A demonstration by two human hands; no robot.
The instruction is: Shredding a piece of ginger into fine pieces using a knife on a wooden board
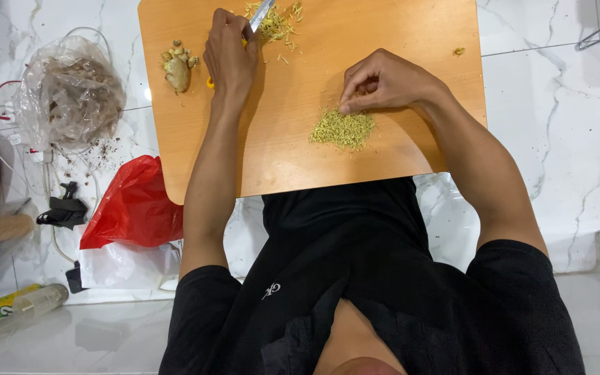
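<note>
your left hand (pixel 230 52) is closed around a knife (pixel 261 15) with a yellow handle, its blade reaching into the loose shreds (pixel 276 26) at the far edge of the wooden cutting board (pixel 300 153). your right hand (pixel 382 82) is curled, fingertips pinched onto the pile of finely chopped greenish bits (pixel 342 130) in the board's middle. a piece of ginger root (pixel 178 66) lies on the board just left of your left hand. on the floor to the left sit a clear plastic bag (pixel 71 94) and a red bag (pixel 135 205).
</note>
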